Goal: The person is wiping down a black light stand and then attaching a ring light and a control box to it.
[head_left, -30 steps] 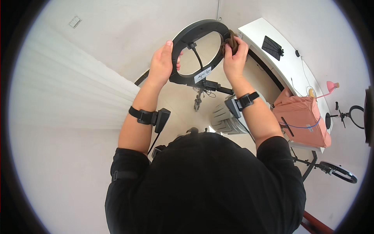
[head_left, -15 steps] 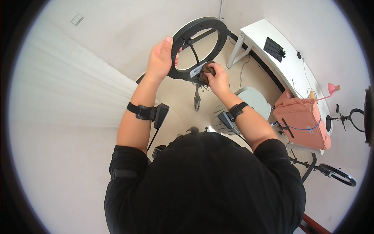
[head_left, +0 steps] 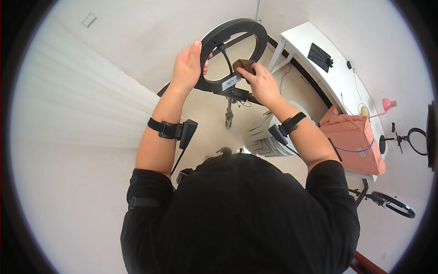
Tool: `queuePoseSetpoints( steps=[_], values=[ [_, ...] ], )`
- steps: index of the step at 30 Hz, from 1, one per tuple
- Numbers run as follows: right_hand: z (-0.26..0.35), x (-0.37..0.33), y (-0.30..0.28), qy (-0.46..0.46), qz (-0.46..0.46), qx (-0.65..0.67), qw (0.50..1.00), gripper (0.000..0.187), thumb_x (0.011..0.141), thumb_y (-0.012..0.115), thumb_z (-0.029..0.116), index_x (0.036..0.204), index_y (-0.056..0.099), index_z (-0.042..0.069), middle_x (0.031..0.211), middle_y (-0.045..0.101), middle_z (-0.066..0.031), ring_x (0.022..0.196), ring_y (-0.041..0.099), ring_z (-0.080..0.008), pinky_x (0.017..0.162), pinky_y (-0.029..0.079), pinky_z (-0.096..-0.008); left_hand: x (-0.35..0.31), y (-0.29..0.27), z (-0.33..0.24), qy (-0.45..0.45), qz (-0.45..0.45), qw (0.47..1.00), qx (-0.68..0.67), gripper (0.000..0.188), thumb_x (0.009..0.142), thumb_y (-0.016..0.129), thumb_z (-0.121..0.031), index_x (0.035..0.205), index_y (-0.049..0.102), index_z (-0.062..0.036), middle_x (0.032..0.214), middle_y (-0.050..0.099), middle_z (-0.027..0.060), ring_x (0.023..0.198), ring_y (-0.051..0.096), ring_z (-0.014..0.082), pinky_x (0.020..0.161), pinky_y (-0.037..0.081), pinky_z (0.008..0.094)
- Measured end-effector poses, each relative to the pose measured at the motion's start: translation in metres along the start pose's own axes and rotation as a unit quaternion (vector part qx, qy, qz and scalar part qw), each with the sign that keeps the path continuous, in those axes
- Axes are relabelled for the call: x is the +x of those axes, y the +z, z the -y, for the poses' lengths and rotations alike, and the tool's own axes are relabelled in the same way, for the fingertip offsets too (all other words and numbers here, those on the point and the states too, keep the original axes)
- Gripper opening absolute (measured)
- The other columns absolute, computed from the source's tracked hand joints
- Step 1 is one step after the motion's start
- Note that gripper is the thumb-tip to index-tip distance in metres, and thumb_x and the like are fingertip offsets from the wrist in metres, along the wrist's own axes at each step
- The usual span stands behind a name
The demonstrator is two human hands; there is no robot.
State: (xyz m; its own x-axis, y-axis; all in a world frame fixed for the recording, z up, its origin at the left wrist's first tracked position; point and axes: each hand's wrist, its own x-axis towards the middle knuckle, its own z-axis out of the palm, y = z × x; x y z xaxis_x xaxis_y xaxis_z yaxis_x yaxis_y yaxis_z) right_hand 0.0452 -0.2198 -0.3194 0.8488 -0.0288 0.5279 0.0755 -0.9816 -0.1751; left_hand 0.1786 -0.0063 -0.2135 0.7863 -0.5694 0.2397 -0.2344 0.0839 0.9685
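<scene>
Gripping the black ring light (head_left: 235,27), up at twelve o'clock, by its left rim with the left hand (head_left: 187,68), curled round at eleven with thumb on the near face and fingers showing through the opening. And there, towards one o'clock, pinching a brown cloth (head_left: 243,65) between thumb and fingers of the right hand (head_left: 264,85), close by the ring's lower-right edge; touching or just clear, impossible to tell. Down at the ring's six o'clock, a pale label (head_left: 231,82) above a stand (head_left: 229,116). Out at two, a white desk (head_left: 340,80); at three, a pink bag (head_left: 351,134)!
</scene>
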Motion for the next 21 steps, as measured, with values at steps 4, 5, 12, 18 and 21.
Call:
queuePoseSetpoints(
  steps=[4, 5, 12, 18, 21],
  values=[
    [0.003, 0.006, -0.010, -0.027, 0.043, 0.029, 0.998, 0.058, 0.079, 0.064, 0.002, 0.132, 0.068, 0.025, 0.111, 0.057, -0.0082, 0.106, 0.059, -0.0291, 0.091, 0.052, -0.0406, -0.001, -0.003, 0.002, -0.007, -0.006, 1.000, -0.019, 0.054, 0.111, 0.037, -0.044, 0.091, 0.063, -0.0006, 0.065, 0.053, 0.0014, 0.056, 0.051, 0.0100, 0.053, 0.045, 0.0271],
    [0.003, 0.007, -0.015, -0.019, 0.055, -0.030, 0.998, 0.059, 0.079, 0.066, 0.003, 0.133, 0.067, 0.025, 0.111, 0.057, -0.0076, 0.107, 0.058, -0.0280, 0.092, 0.051, -0.0402, -0.001, -0.002, 0.002, -0.006, -0.007, 1.000, -0.020, 0.054, 0.111, 0.037, -0.044, 0.091, 0.063, -0.0006, 0.065, 0.053, 0.0014, 0.056, 0.051, 0.0100, 0.053, 0.045, 0.0271],
    [-0.005, 0.008, -0.028, -0.015, 0.012, -0.196, 0.980, 0.055, 0.085, 0.060, 0.008, 0.137, 0.063, 0.026, 0.113, 0.056, -0.0067, 0.107, 0.057, -0.0260, 0.089, 0.047, -0.0379, -0.002, -0.001, 0.004, 0.005, -0.010, 1.000, -0.014, 0.054, 0.111, 0.037, -0.044, 0.089, 0.062, -0.0007, 0.064, 0.054, 0.0015, 0.055, 0.051, 0.0102, 0.053, 0.046, 0.0281],
    [-0.018, 0.022, -0.055, 0.000, -0.030, -0.226, 0.974, 0.058, 0.086, 0.058, 0.008, 0.141, 0.060, 0.026, 0.115, 0.056, -0.0083, 0.103, 0.056, -0.0274, 0.087, 0.049, -0.0383, -0.001, -0.002, 0.005, -0.005, -0.007, 1.000, -0.014, 0.055, 0.111, 0.037, -0.044, 0.088, 0.061, -0.0009, 0.063, 0.053, 0.0017, 0.055, 0.051, 0.0104, 0.053, 0.046, 0.0283],
    [-0.018, 0.022, -0.051, -0.011, -0.046, -0.203, 0.978, 0.058, 0.084, 0.061, 0.005, 0.140, 0.061, 0.022, 0.114, 0.056, -0.0103, 0.102, 0.057, -0.0289, 0.087, 0.051, -0.0394, 0.000, -0.002, 0.006, -0.004, -0.002, 1.000, -0.017, 0.054, 0.111, 0.036, -0.044, 0.088, 0.061, -0.0010, 0.063, 0.053, 0.0016, 0.055, 0.051, 0.0104, 0.053, 0.046, 0.0283]
  ],
)
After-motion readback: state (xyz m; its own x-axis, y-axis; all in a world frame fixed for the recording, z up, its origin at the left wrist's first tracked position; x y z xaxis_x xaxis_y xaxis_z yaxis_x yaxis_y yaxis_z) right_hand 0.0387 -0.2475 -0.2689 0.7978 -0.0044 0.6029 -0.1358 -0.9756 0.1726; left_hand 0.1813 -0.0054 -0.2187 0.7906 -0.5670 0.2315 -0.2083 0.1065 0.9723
